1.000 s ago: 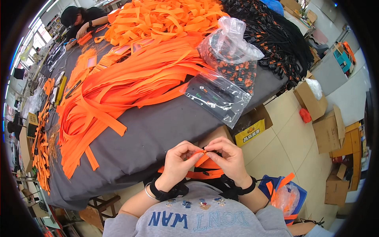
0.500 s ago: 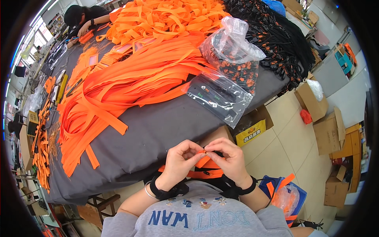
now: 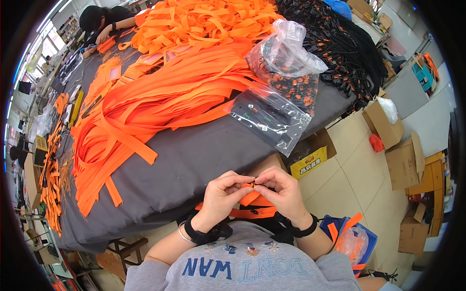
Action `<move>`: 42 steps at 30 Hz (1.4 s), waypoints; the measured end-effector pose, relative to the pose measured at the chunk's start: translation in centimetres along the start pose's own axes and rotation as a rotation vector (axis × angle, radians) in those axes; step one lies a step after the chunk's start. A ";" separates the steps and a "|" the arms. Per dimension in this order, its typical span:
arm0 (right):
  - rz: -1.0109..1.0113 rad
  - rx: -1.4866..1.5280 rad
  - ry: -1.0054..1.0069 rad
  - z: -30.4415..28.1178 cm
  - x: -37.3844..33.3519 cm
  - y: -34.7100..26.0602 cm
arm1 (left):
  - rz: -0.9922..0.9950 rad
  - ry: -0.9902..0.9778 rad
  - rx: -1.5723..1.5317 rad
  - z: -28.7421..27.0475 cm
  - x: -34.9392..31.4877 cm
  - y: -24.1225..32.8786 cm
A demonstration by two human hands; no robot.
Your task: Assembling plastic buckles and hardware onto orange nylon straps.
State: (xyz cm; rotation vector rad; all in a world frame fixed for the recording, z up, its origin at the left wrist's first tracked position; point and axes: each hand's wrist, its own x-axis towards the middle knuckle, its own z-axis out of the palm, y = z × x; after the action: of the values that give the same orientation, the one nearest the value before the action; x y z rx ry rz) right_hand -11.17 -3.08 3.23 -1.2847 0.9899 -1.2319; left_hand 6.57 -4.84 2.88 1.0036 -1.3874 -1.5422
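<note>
Orange strap [image 3: 256,198], end pinched by left hand [image 3: 224,193] and right hand [image 3: 284,193] grips below the surface [image 3: 194,155] edge; large strap pile [image 3: 160,97] on it apparently unprocessed.

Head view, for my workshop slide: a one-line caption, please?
Both hands, left hand and right hand, pinch an orange strap at a grey table heaped with orange straps.

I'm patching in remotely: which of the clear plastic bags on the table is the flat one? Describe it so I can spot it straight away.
Start at the grey-covered table and follow its near right edge, just beyond the big spread of orange straps. The flat clear bag lies there, holding dark flat pieces with small coloured marks. Unlike the puffed-up bag of black and orange clips behind it, it lies flat and overhangs the table edge.
</note>
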 end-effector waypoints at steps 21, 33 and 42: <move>0.112 0.248 0.174 0.1 2.2 -0.4 | -0.323 -0.159 -0.357 -0.7 0.3 -0.7; -0.025 0.204 0.093 3.5 -1.5 0.9 | -0.018 0.023 -0.662 -1.2 0.1 -0.8; 0.010 0.313 0.028 3.7 -0.5 0.5 | -0.007 0.034 -0.749 -1.2 -0.3 -0.9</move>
State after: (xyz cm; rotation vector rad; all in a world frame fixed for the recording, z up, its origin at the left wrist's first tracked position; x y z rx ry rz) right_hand -7.49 -2.14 3.01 -1.0185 0.7853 -1.3402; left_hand 7.71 -4.93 1.94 0.5567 -0.6687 -1.8256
